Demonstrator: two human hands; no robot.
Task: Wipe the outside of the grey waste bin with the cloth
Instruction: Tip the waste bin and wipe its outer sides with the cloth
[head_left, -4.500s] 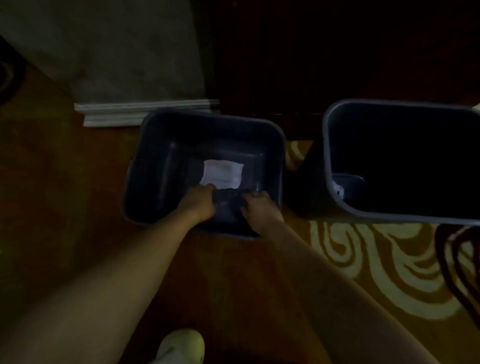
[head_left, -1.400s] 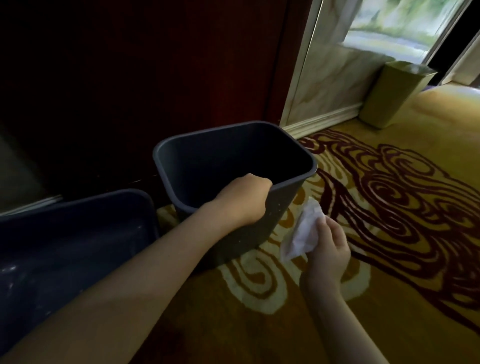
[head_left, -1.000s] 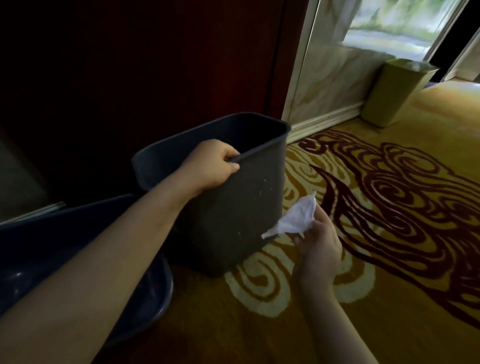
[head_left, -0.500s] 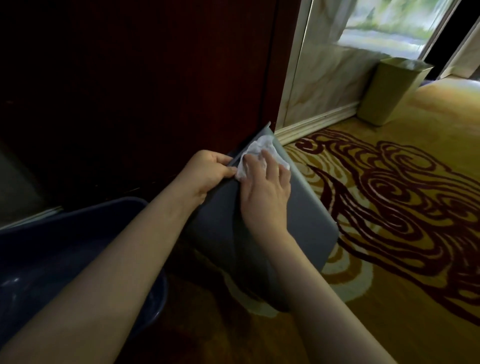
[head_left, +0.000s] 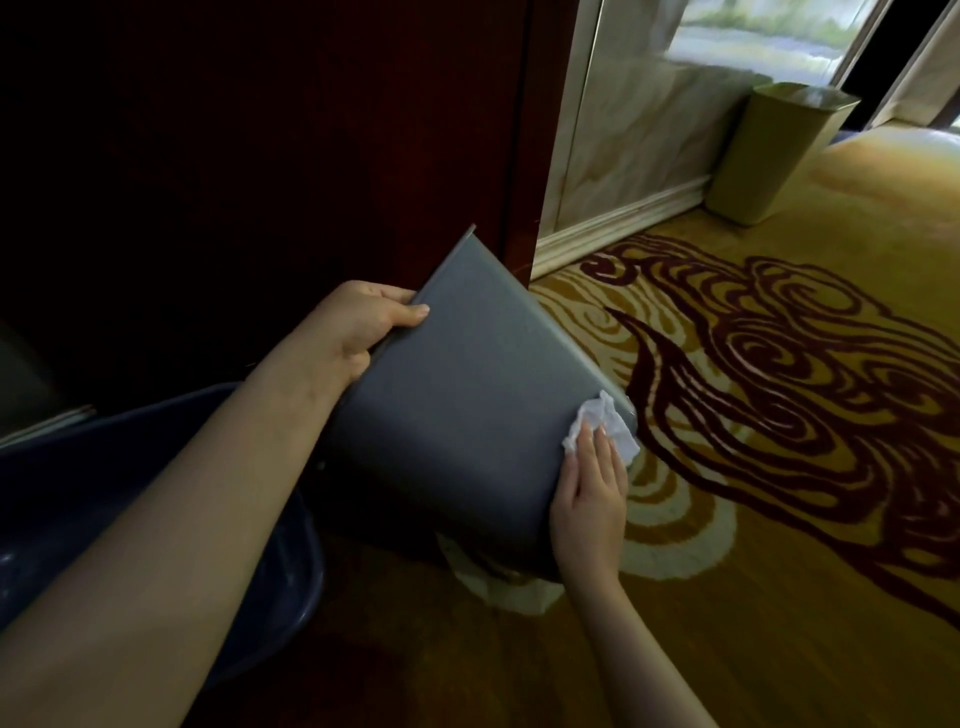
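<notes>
The grey waste bin (head_left: 467, 395) is tipped away from me, its flat outer side facing up and its mouth turned toward the dark wall. My left hand (head_left: 358, 322) grips the bin's rim at the upper left, thumb on the outside. My right hand (head_left: 592, 483) lies flat on the lower right of that side, near the bin's bottom edge, pressing a crumpled white cloth (head_left: 605, 426) against it under the fingertips.
A dark blue tub (head_left: 156, 478) sits at the left, under my left forearm. A dark wooden wall (head_left: 260, 156) is behind the bin. A green bin (head_left: 774, 150) stands by the marble skirting at the far right. Patterned yellow carpet (head_left: 779, 415) spreads to the right.
My right hand has slid the cloth down the bin's outer side, from near the rim to the lower right corner. The bin stays tilted in my left hand.
</notes>
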